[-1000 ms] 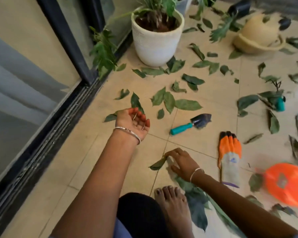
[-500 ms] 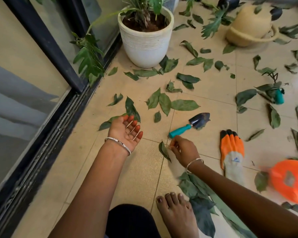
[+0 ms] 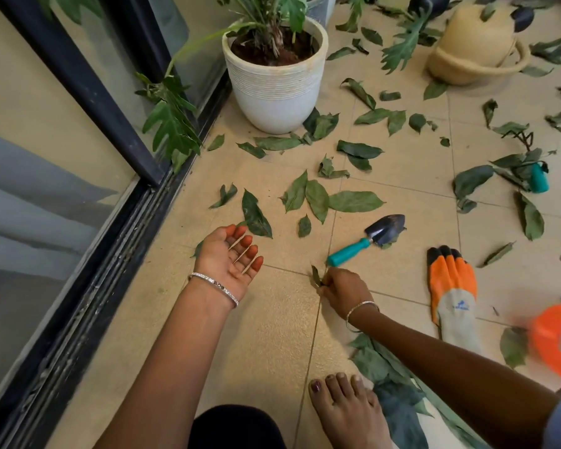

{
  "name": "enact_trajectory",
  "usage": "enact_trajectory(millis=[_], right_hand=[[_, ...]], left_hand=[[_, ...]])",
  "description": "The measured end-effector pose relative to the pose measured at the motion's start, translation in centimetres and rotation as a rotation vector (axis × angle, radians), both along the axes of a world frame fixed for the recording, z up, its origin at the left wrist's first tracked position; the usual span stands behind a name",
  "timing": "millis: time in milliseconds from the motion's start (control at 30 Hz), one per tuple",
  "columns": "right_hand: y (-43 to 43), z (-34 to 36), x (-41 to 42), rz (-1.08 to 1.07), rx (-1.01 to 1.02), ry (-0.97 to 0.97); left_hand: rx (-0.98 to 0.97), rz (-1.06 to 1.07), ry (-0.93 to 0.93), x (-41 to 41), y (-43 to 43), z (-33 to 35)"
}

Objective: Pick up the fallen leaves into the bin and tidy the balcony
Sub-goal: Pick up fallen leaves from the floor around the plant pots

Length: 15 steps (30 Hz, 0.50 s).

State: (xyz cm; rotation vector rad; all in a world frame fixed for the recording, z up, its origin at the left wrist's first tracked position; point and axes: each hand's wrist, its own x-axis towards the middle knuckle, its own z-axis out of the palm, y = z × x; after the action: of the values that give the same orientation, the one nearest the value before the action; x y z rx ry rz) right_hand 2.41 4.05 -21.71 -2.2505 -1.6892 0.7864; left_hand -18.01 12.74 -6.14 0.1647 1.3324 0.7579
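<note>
Several green fallen leaves (image 3: 318, 197) lie scattered over the beige floor tiles. My left hand (image 3: 229, 260) is palm up with relaxed fingers, holding nothing, just short of a dark leaf (image 3: 255, 215). My right hand (image 3: 345, 286) pinches a small leaf (image 3: 315, 275) just above the floor, close to the teal handle of a trowel (image 3: 368, 239). A pile of gathered leaves (image 3: 392, 390) lies under my right forearm beside my bare foot (image 3: 347, 413). An orange bin (image 3: 557, 341) shows blurred at the right edge.
A white plant pot (image 3: 274, 82) stands by the sliding door track (image 3: 88, 306) on the left. An orange and grey glove (image 3: 452, 286) lies right of the trowel. A tan woven basket (image 3: 476, 47) lies tipped at the back right. A teal-handled tool (image 3: 538, 178) sits under leaves.
My right hand lifted a small leaf off the floor and moved it forward toward the trowel handle. My left hand uncurled its fingers and now lies palm up.
</note>
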Motion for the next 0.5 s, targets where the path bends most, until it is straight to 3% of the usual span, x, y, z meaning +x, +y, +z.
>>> enact_trajectory(millis=[100, 200, 333, 400, 500], right_hand=[[2.2, 3.4, -1.5, -0.231, 0.198, 0.240], [4.3, 8.2, -4.7, -0.251, 0.370, 0.505], [4.6, 10.6, -8.2, -0.002, 0.422, 0.446], [4.4, 10.2, -8.5, 0.077, 0.409, 0.484], [4.8, 8.5, -7.0, 0.014, 0.402, 0.530]], left_hand=[[0.029, -0.053, 0.027, -0.7, 0.2, -0.6], [0.041, -0.166, -0.031, -0.7, 0.2, -1.5], [0.124, -0.272, -0.035, 0.5, 0.4, -2.5], [0.100, -0.172, -0.041, 0.8, 0.7, -3.0], [0.023, 0.008, -0.018, 0.0, 1.6, -4.2]])
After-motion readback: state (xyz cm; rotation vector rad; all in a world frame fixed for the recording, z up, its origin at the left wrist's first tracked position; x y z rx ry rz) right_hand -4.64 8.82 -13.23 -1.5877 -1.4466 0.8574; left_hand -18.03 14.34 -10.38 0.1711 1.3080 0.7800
